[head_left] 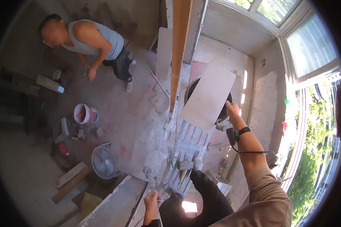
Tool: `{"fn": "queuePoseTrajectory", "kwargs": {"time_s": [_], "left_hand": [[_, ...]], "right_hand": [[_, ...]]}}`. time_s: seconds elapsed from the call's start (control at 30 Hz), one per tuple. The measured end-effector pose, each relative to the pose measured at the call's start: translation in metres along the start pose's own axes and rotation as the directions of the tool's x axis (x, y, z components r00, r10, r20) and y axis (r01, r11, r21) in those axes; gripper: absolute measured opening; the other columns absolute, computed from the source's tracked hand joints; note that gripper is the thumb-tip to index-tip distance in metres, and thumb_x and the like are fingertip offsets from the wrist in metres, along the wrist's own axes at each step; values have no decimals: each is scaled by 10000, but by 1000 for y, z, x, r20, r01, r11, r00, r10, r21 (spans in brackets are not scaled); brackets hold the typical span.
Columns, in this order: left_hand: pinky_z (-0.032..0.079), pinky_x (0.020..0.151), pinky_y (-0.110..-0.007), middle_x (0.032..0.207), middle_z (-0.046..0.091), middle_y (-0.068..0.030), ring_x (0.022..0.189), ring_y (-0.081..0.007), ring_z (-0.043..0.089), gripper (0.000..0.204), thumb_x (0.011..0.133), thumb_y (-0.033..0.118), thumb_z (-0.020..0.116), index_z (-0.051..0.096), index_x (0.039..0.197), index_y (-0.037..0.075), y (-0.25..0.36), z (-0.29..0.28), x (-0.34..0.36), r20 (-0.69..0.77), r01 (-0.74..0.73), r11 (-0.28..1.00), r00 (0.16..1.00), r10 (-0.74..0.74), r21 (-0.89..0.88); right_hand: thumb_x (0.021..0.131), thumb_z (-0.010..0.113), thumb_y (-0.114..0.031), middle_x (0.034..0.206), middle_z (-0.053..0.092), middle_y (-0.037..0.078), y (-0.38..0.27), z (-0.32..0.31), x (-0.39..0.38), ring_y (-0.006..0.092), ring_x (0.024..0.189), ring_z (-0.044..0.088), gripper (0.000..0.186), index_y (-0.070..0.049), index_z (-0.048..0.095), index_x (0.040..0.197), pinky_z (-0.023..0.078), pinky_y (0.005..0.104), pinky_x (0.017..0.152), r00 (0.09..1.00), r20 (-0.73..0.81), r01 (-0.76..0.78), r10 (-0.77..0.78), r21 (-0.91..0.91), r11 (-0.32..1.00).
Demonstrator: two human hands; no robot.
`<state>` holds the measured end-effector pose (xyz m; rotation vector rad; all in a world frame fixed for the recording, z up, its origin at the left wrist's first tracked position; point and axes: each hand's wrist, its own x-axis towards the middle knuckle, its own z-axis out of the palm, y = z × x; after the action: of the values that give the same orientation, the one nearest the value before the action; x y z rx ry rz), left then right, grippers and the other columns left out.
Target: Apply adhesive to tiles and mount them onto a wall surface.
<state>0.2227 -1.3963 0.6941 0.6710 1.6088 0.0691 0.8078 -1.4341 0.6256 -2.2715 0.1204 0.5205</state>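
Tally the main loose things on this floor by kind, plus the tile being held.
Large tile, held by the right hand: 1
White bucket: 1
Floor fan: 1
Loose wooden planks: 2
Total: 5

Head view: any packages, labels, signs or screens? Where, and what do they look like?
White bucket: floor left of centre, round, a red tool inside, coloured label band on its side.
Boxy carton: floor at far left, long, pale with a blue end.
No signs or screens visible.

Dusty concrete floor (125,113), sunlit windows (310,45)
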Motion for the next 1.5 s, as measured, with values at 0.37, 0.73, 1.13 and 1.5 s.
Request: {"fn": "queuePoseTrajectory", "kwargs": {"time_s": [0.37,0.73,1.13,1.5], "left_hand": [[418,457,-248,719,610,-35,545,-123,550,254,933,283,579,630,934,35,-63,-18,-11,-143,34,997,989,-24,64],[403,417,-324,724,602,-10,566,-131,544,317,899,405,582,647,944,99,-25,1,-35,-159,111,981,984,-85,162],[465,475,-240,776,632,-69,575,-130,598,308,902,191,628,592,1120,-25,4,26,12,13,-86,996,996,85,31],[457,943,-349,1179,627,-108,1041,-182,594,589,864,286,707,483,1329,2,200,172,-106,931,-690,708,140,338,-153]], "right_hand": [[1031,360,-322,1275,554,169,54,45,65,305,1131,574,460,56,485,1262,484,428,955,802,586,-516,111,588,623],[1006,339,-475,1172,585,139,5,41,42,275,1031,603,574,28,482,1242,515,420,830,905,312,-421,289,561,713],[1000,418,-422,880,617,112,-42,-82,-36,219,714,613,486,38,572,1014,537,366,608,963,81,-248,257,641,726],[991,392,-506,1205,554,155,14,-134,-284,257,1089,537,644,52,467,1304,427,366,951,992,-120,116,-27,841,528]]}}
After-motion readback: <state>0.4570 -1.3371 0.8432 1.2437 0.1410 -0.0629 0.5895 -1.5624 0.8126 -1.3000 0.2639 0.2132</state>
